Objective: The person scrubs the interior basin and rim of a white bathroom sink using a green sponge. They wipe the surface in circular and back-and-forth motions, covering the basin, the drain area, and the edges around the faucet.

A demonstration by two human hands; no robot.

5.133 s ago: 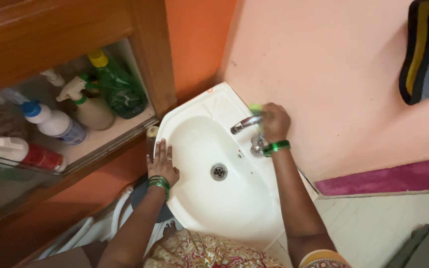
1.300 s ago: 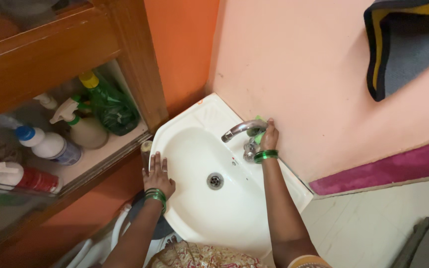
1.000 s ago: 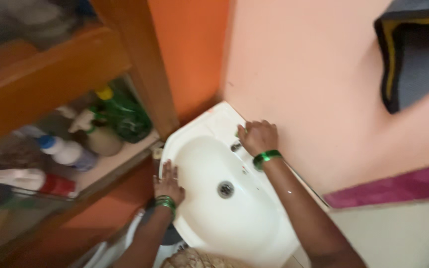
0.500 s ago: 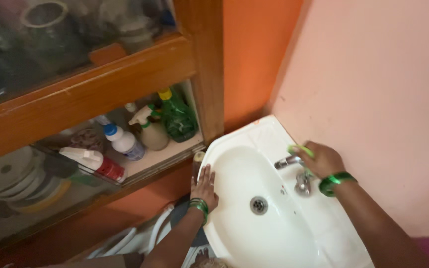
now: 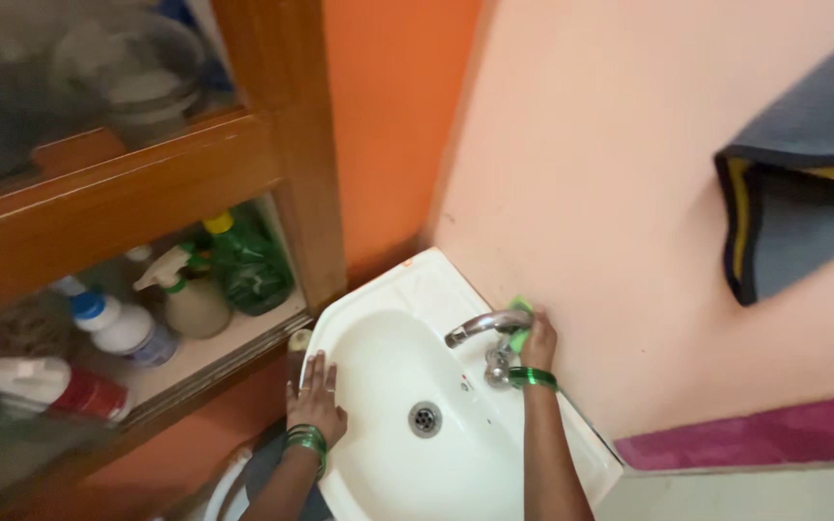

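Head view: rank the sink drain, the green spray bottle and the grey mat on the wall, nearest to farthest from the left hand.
1. Sink drain, just right of the left hand, in the basin.
2. Green spray bottle, up on the shelf.
3. Grey mat, far right on the wall.

We see the basin (image 5: 378, 357) bowl open between our hands; the tap (image 5: 480, 326) and wall (image 5: 610, 193) crowd its right, the wooden cupboard (image 5: 282, 145) its left.

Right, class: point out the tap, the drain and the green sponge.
tap (image 5: 480, 325), head view, on the curved metal spout.
drain (image 5: 425, 419), head view, on its metal grate.
green sponge (image 5: 520, 322), head view, on the corner showing above the right hand.
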